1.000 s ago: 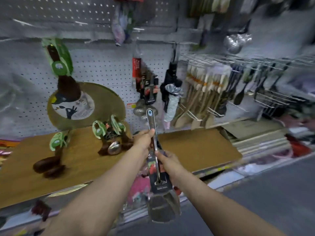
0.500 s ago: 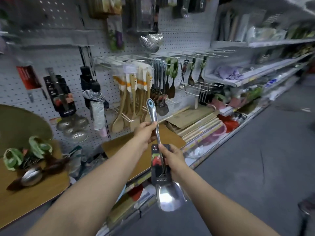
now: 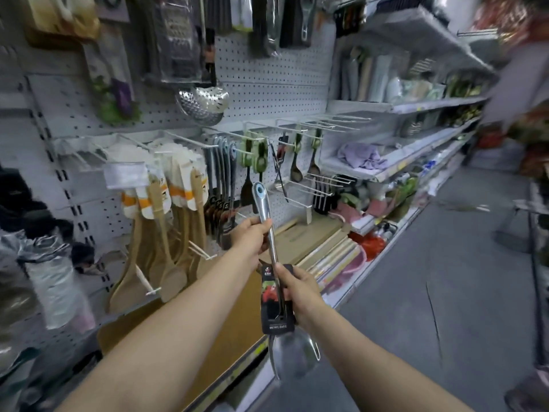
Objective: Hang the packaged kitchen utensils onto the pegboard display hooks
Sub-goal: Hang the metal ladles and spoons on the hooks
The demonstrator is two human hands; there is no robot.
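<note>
Hands (image 3: 252,237) (image 3: 297,289) grip steel spatula (image 3: 269,230), fingers curled.

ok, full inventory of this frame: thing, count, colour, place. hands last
steel spatula: one, silver with a blue-ringed hanging hole, black card label, held upright in the aisle, not on a hook
wooden spatulas: several, tan, orange-banded cards, hanging left of centre
dark-handled utensils: a few, grey, hanging right of the wooden ones
perforated skimmer: one, silver, hanging high
empty hooks: several, white, upper right of the pegboard
purple cloth: one, on a right-hand shelf
cutting boards: stack, tan, low shelf
left hand: grips the upper handle
right hand: grips the labelled shaft
</note>
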